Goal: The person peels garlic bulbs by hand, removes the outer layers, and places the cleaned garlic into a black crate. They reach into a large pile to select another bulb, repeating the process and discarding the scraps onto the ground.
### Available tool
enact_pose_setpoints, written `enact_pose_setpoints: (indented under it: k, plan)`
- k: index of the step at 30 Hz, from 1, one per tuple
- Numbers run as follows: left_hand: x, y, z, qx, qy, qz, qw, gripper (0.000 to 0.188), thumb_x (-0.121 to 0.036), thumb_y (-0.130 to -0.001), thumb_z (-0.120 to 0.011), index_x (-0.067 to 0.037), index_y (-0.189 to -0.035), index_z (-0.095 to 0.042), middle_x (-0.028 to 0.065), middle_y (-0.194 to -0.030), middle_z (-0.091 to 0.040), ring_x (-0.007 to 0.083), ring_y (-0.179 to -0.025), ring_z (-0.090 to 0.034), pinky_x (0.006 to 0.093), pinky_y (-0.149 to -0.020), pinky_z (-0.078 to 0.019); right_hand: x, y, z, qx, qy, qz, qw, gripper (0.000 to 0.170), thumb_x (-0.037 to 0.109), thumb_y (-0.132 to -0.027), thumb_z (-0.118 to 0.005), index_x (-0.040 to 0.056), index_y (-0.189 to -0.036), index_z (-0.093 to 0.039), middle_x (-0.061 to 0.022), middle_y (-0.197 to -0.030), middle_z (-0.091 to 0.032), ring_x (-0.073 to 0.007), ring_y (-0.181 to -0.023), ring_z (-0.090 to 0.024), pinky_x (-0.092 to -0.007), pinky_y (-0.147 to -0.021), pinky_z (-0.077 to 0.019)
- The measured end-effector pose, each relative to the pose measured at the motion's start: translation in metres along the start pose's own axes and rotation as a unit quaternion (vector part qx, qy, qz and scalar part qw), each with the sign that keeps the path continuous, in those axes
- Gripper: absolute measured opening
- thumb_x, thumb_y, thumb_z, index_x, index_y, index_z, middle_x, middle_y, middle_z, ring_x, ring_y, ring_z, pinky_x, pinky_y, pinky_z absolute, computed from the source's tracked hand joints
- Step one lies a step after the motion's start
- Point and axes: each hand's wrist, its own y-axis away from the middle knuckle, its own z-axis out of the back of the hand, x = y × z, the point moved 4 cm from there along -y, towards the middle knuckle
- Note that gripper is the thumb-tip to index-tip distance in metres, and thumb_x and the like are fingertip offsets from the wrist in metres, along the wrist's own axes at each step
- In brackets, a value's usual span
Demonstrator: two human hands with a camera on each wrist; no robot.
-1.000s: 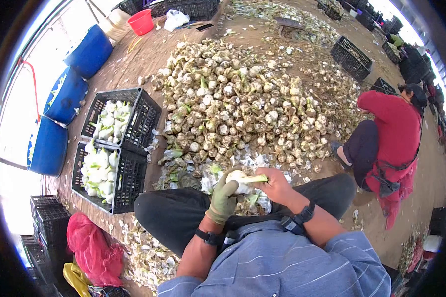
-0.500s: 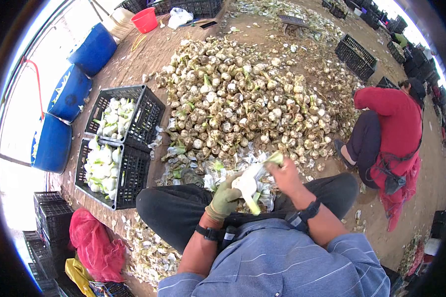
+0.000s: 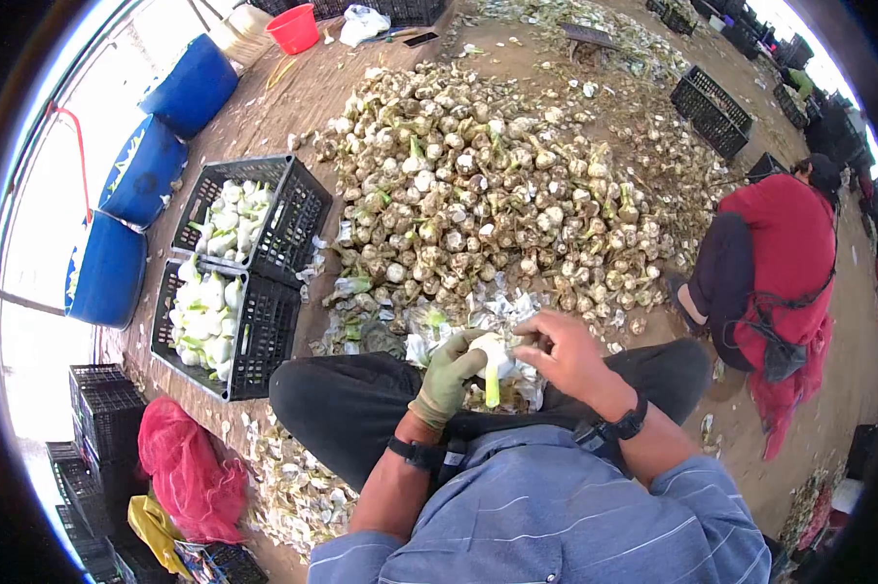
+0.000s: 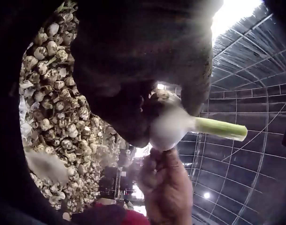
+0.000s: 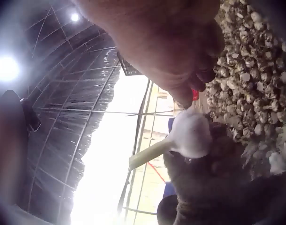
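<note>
A white garlic bulb [image 3: 491, 350] with a short green stem is gripped by the gloved left hand [image 3: 445, 378], its stem pointing toward the body. The bare right hand [image 3: 572, 356] is at the bulb's other side, fingers bent, thumb and fingertips close to it. In the left wrist view the bulb [image 4: 168, 129] lies between the dark glove [image 4: 133, 70] and the fingertips of the bare hand [image 4: 167, 187], which meet its side. The right wrist view has the bulb [image 5: 192, 134] resting in the glove, below the bare fingers [image 5: 166, 47].
Past the knees spreads a large heap of unpeeled garlic [image 3: 497, 195]. Two black crates [image 3: 269, 331] of white bulbs stand at the left, near blue tubs [image 3: 108, 271]. A person in red [image 3: 785, 253] crouches at the right. Loose skins [image 3: 298, 487] litter the floor.
The bulb's stem has swung from pointing right to pointing toward the body. The right hand let go of the stem, pulled a strip of skin away, and is back beside the bulb without that strip.
</note>
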Motion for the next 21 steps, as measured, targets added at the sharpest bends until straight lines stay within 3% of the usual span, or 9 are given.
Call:
enact_pose_setpoints:
  k: [1, 4, 6, 11, 14, 16, 17, 20, 21]
  plan:
    - [0.000, -0.001, 0.002, -0.002, -0.032, 0.003, 0.999, 0.048, -0.018, -0.084, -0.058, 0.003, -0.126, -0.051, 0.0095, -0.109, -0.064, 0.0173, -0.091, -0.065, 0.0291, -0.076, -0.0543, 0.009, -0.001, -0.003, -0.032, -0.001, 0.064, 0.997, 0.021, 0.022, -0.084, -0.070, 0.0059, -0.098, -0.067, -0.0127, -0.087, -0.062, -0.0323, -0.075, -0.062, -0.0387, -0.064, -0.0487]
    - [-0.002, 0.000, 0.002, -0.004, -0.090, -0.008, 0.996, 0.048, -0.020, -0.083, -0.061, 0.002, -0.125, -0.054, 0.0089, -0.104, -0.065, 0.0162, -0.086, -0.066, 0.0265, -0.069, -0.0546, 0.003, -0.005, -0.012, -0.013, 0.074, 0.144, 0.987, 0.018, 0.021, -0.086, -0.068, 0.0071, -0.097, -0.066, -0.0116, -0.087, -0.062, -0.0320, -0.075, -0.062, -0.0401, -0.063, -0.0487]
    - [0.000, 0.000, 0.010, 0.009, -0.143, -0.006, 0.990, 0.046, -0.021, -0.082, -0.062, 0.002, -0.122, -0.057, 0.0086, -0.102, -0.066, 0.0161, -0.087, -0.066, 0.0272, -0.071, -0.0545, 0.002, -0.003, -0.015, 0.025, 0.114, 0.153, 0.981, 0.015, 0.020, -0.085, -0.067, 0.0066, -0.092, -0.065, -0.0100, -0.086, -0.062, -0.0319, -0.074, -0.062, -0.0403, -0.062, -0.0496]
    - [0.002, 0.002, 0.007, 0.043, -0.130, 0.020, 0.990, 0.045, -0.024, -0.082, -0.064, 0.001, -0.119, -0.060, 0.0085, -0.103, -0.067, 0.0158, -0.090, -0.065, 0.0276, -0.077, -0.0534, -0.005, 0.001, -0.025, 0.078, 0.196, 0.147, 0.966, 0.015, 0.017, -0.081, -0.069, 0.0039, -0.086, -0.062, -0.0115, -0.083, -0.063, -0.0345, -0.072, -0.062, -0.0401, -0.061, -0.0503]
    - [-0.001, 0.001, 0.006, 0.053, -0.048, 0.039, 0.997, 0.051, -0.023, -0.083, -0.062, 0.001, -0.127, -0.054, 0.0079, -0.106, -0.066, 0.0155, -0.093, -0.064, 0.0268, -0.076, -0.0531, -0.011, -0.003, -0.022, 0.029, 0.088, 0.113, 0.989, 0.017, 0.015, -0.080, -0.068, 0.0014, -0.087, -0.062, -0.0105, -0.077, -0.064, -0.0276, -0.065, -0.062, -0.0362, -0.059, -0.0494]
    - [-0.010, 0.002, -0.004, 0.029, 0.062, 0.025, 0.997, 0.056, -0.023, -0.084, -0.061, 0.001, -0.134, -0.048, 0.0080, -0.111, -0.064, 0.0152, -0.096, -0.063, 0.0259, -0.074, -0.0527, -0.038, -0.005, -0.027, 0.026, -0.060, 0.001, 0.998, 0.017, 0.015, -0.081, -0.067, 0.0002, -0.088, -0.063, -0.0083, -0.073, -0.063, -0.0193, -0.063, -0.059, -0.0327, -0.059, -0.0478]
    - [-0.009, 0.000, -0.002, 0.022, 0.068, 0.006, 0.997, 0.058, -0.020, -0.088, -0.053, 0.003, -0.140, -0.040, 0.0105, -0.119, -0.058, 0.0144, -0.100, -0.059, 0.0279, -0.082, -0.0498, -0.049, -0.004, -0.030, 0.024, -0.134, -0.056, 0.989, 0.017, 0.015, -0.081, -0.067, -0.0003, -0.089, -0.063, -0.0072, -0.071, -0.063, -0.0152, -0.062, -0.057, -0.0309, -0.059, -0.0470]
    - [-0.021, 0.002, -0.008, 0.051, -0.061, -0.065, 0.995, 0.060, -0.017, -0.087, -0.053, 0.003, -0.141, -0.038, 0.0116, -0.121, -0.057, 0.0158, -0.101, -0.060, 0.0281, -0.084, -0.0494, -0.046, 0.000, -0.034, 0.013, -0.232, -0.150, 0.961, 0.009, 0.008, -0.087, -0.062, 0.0000, -0.089, -0.061, 0.0041, -0.074, -0.054, -0.0035, -0.069, -0.046, -0.0234, -0.058, -0.0400]
    - [-0.020, 0.001, -0.007, 0.038, -0.066, -0.061, 0.995, 0.057, -0.018, -0.088, -0.053, 0.004, -0.139, -0.041, 0.0115, -0.121, -0.058, 0.0159, -0.101, -0.060, 0.0281, -0.085, -0.0492, -0.041, 0.001, -0.036, 0.022, -0.199, -0.124, 0.972, 0.009, 0.008, -0.087, -0.062, 0.0000, -0.090, -0.061, 0.0036, -0.074, -0.054, -0.0034, -0.068, -0.046, -0.0227, -0.058, -0.0394]
